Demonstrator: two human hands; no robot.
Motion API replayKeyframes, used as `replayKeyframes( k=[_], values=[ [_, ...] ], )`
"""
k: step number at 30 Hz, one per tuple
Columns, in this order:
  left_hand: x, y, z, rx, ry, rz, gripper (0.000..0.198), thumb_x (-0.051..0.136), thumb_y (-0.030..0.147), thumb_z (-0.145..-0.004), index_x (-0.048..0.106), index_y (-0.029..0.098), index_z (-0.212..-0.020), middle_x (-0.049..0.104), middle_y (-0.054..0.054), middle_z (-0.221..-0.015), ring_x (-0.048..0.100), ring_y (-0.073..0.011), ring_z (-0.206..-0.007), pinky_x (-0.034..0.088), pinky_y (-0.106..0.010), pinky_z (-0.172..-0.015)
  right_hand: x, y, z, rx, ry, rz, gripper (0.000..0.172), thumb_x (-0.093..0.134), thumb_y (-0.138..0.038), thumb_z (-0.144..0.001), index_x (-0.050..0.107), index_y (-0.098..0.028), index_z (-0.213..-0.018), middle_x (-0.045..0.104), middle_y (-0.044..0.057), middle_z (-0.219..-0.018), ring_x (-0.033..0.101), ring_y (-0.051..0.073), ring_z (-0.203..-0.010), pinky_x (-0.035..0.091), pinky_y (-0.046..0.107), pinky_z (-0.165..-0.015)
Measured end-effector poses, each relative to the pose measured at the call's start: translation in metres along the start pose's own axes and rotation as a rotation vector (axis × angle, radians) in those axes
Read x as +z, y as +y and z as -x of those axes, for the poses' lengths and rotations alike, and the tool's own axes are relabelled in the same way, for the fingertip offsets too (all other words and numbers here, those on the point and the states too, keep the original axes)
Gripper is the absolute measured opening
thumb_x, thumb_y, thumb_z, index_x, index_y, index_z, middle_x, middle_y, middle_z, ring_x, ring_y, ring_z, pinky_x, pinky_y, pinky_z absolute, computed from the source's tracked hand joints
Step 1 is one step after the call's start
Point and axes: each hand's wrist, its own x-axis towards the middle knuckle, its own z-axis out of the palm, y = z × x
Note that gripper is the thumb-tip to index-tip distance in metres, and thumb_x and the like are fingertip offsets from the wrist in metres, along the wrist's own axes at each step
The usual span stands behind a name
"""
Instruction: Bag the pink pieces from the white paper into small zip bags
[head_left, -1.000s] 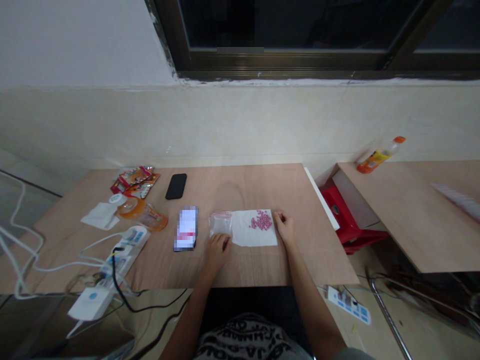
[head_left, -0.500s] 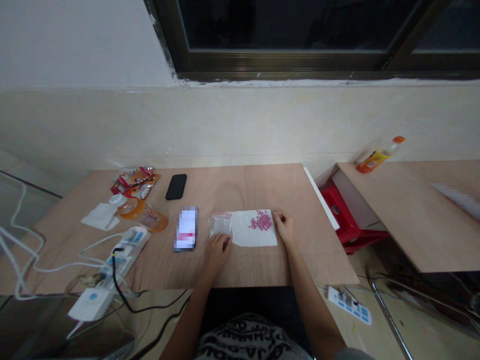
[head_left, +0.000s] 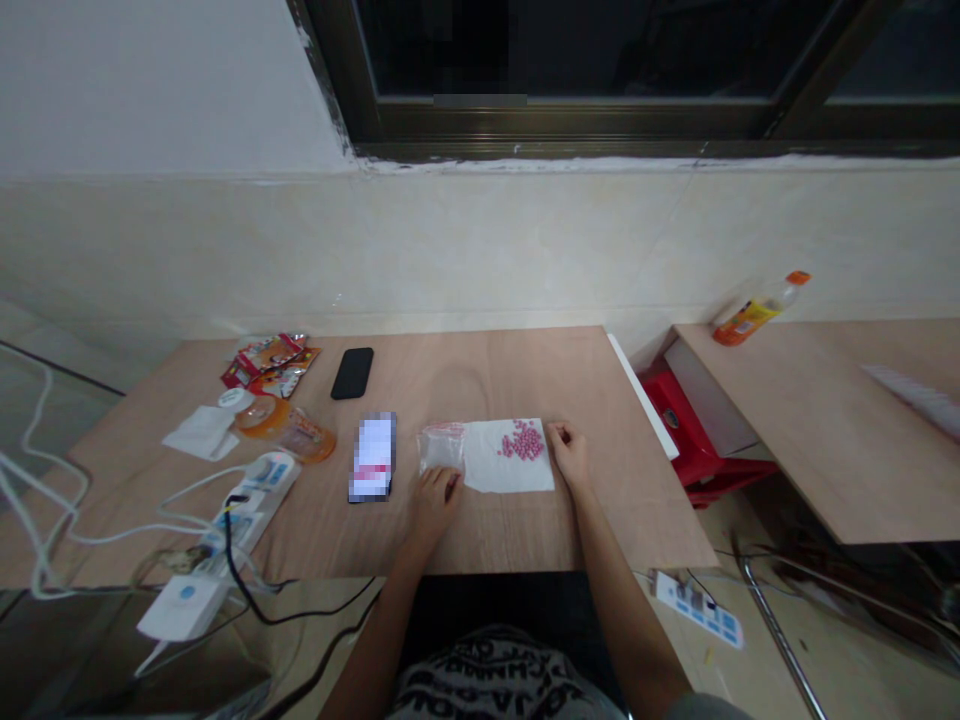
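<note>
Beside the zip bag [head_left: 441, 448], pixelated card [head_left: 373, 457]

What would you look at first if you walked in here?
The small round pink beads piled on a white sheet of paper stand out first, in the middle of the wooden table. The right hand is at the paper's edge, the left hand by a clear plastic bag. A red stool sits past the table's right end.

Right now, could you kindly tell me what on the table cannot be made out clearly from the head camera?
In the head view:
- Phone: screen pixelated, unreadable.
- Pink pellets on the white paper: too small to count or identify.
- Clear plastic bag: lower edge hidden by the left hand.
- Snack packets: labels too small to read.
</note>
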Motion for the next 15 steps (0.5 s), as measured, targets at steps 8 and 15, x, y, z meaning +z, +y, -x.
replayKeyframes(
  k=[8, 15],
  values=[
    [0.0028, -0.0032, 0.0014, 0.008, 0.008, -0.005, 0.016, 0.048, 0.025, -0.091, 0.063, 0.021, -0.086, 0.066, -0.004, -0.081, 0.06, -0.0214, -0.082, 0.048, -0.036, -0.076, 0.0002, -0.0003, -0.0004, 0.004, -0.001, -0.008, 0.037, 0.055, -0.05, -0.081, 0.067, -0.016, -0.077, 0.069, 0.006, -0.071, 0.06, 0.019, -0.067, 0.047, 0.029, -0.063],
    [0.0005, -0.0012, 0.0007, 0.002, -0.004, 0.003, 0.017, 0.048, 0.026, -0.091, 0.064, 0.021, -0.088, 0.068, -0.005, -0.083, 0.061, -0.022, -0.083, 0.049, -0.037, -0.078, 0.0002, 0.0016, -0.0008, -0.014, 0.001, 0.018, 0.039, 0.055, -0.052, -0.081, 0.067, -0.016, -0.075, 0.066, 0.004, -0.067, 0.058, 0.018, -0.063, 0.045, 0.028, -0.062]
  ],
)
